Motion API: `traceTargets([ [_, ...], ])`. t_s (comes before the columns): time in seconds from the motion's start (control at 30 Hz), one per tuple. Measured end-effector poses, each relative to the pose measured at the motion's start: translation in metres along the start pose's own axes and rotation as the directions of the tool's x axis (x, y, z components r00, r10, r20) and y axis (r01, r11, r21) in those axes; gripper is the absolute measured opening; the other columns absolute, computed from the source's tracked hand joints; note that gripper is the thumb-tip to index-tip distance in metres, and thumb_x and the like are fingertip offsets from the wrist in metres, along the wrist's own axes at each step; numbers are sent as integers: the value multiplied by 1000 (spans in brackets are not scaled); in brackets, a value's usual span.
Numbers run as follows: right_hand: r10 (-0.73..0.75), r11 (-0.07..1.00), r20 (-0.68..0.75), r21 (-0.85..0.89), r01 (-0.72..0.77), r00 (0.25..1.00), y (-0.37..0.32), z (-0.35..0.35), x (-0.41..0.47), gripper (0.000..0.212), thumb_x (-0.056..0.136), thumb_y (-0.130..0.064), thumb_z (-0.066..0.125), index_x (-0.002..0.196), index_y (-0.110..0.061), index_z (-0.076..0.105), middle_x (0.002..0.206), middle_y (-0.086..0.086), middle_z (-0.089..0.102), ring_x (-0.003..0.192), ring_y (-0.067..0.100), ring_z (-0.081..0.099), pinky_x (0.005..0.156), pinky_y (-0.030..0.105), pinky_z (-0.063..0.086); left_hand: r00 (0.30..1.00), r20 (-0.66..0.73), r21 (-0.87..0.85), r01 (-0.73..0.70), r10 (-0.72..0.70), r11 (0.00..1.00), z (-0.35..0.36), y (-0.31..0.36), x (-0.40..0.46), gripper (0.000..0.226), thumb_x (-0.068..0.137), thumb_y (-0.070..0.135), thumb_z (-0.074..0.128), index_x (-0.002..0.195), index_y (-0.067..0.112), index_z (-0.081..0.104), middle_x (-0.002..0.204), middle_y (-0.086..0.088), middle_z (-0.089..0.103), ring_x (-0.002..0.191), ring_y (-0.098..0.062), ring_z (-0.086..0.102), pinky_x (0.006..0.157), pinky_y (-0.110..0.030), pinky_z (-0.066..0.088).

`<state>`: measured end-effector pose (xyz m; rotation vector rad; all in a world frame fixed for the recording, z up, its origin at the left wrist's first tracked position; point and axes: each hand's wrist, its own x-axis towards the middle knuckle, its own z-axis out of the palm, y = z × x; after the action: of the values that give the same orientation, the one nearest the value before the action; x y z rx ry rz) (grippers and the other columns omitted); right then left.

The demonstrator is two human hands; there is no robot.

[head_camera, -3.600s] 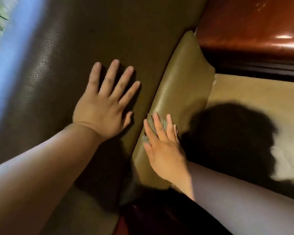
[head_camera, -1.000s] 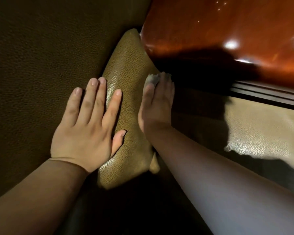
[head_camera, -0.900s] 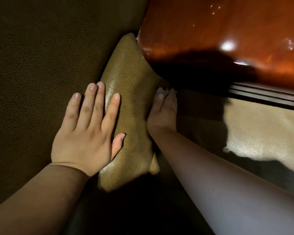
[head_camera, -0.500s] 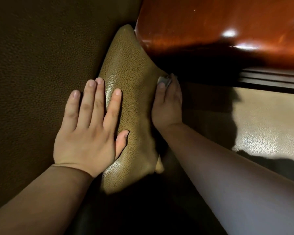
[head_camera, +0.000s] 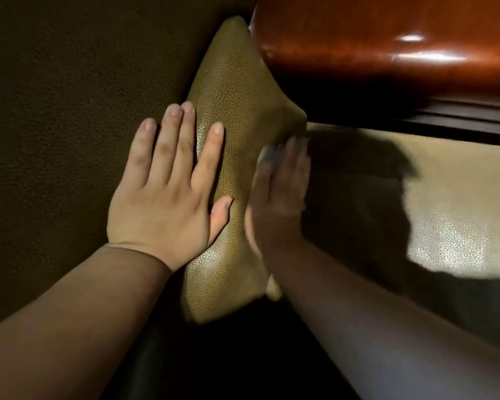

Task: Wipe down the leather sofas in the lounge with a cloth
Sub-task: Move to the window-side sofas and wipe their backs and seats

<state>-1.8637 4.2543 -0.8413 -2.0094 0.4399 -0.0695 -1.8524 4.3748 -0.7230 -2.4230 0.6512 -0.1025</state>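
Our left hand (head_camera: 168,194) lies flat with fingers spread, bracing the olive leather cushion (head_camera: 231,90) against the sofa back (head_camera: 70,82). Our blurred right hand (head_camera: 277,192) presses the grey cloth (head_camera: 270,154) against the cushion's right face, apparently wiping it.

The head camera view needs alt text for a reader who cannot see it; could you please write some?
A person's left hand lies flat across an olive-brown leather cushion and dark sofa back while the blurred right hand presses a small grey cloth against the cushion's side. A glossy reddish wooden armrest runs behind.
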Motion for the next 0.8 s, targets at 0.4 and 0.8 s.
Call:
traceTargets([
  [0.4, -135, 953, 115, -258, 161, 984, -2, -6, -10, 64, 101, -9, 6, 155, 10, 35, 164, 37, 19, 152, 59, 17, 123, 69, 17, 999, 33, 31, 42, -43, 999, -15, 4, -3, 82, 105, 58, 20, 169, 8, 12, 171, -31, 17, 161, -43, 12, 130, -52, -3],
  [0.8, -21, 999, 324, -39, 36, 946, -45, -17, -91, 67, 104, -54, 6, 166, -33, -10, 175, 2, -16, 160, 28, -20, 128, 57, -1, 963, 232, 80, -159, 137, 984, -65, -18, -241, 71, 105, 39, 31, 166, 4, 27, 172, -20, 24, 158, -44, 21, 128, -60, 3],
])
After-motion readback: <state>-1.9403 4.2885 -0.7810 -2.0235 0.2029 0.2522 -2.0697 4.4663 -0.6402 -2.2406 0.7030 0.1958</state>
